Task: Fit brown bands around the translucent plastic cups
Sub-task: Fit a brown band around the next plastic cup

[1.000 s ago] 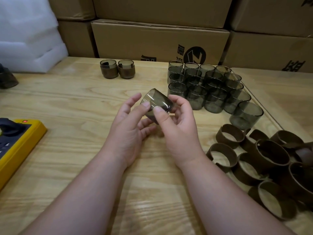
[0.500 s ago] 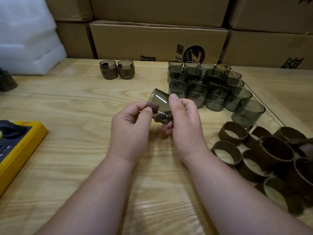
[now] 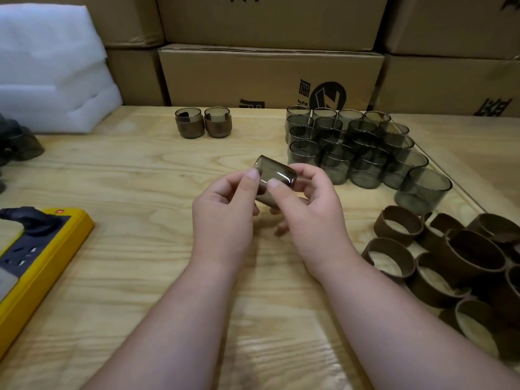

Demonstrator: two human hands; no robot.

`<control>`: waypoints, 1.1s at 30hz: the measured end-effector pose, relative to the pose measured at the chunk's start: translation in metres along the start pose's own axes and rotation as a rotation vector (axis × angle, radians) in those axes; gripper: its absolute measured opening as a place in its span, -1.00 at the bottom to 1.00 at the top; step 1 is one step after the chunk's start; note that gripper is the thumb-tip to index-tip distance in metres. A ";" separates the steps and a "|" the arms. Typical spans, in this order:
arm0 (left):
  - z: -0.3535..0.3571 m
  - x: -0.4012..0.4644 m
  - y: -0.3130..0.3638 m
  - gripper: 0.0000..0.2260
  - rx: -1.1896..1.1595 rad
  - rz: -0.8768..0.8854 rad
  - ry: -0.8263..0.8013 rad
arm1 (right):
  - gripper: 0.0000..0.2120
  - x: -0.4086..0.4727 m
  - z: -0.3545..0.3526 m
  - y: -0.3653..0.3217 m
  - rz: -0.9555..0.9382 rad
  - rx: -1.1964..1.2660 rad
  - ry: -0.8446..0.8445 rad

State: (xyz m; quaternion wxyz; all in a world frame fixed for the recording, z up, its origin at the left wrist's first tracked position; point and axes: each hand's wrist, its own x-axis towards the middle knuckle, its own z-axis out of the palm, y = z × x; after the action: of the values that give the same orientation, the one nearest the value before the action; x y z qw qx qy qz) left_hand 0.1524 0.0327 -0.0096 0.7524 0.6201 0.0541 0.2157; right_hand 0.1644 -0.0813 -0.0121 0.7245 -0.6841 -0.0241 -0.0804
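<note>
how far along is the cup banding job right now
Early on. Done: two banded cups stand at the far side of the table. In hand: the left hand and right hand hold one bare cup tipped on its side, with no band on it. Left: a cluster of bare cups and a pile of loose bands on the right.

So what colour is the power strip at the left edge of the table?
Yellow casing with a dark grey socket face; the power strip shows in the head view, the only one.
</note>
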 end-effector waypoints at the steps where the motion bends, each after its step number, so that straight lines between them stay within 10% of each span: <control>1: -0.001 0.000 0.000 -0.85 -0.017 -0.002 -0.004 | -0.59 0.001 -0.001 -0.001 0.025 0.023 0.021; 33: 0.000 0.002 0.004 -0.81 -0.071 -0.040 -0.021 | -0.36 -0.001 0.000 -0.008 0.015 0.128 -0.026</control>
State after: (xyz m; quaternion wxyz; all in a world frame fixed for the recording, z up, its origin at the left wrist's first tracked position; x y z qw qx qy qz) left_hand 0.1532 0.0336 -0.0054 0.7786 0.5940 0.0510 0.1957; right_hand 0.1619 -0.0819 -0.0045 0.7670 -0.6376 -0.0335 -0.0642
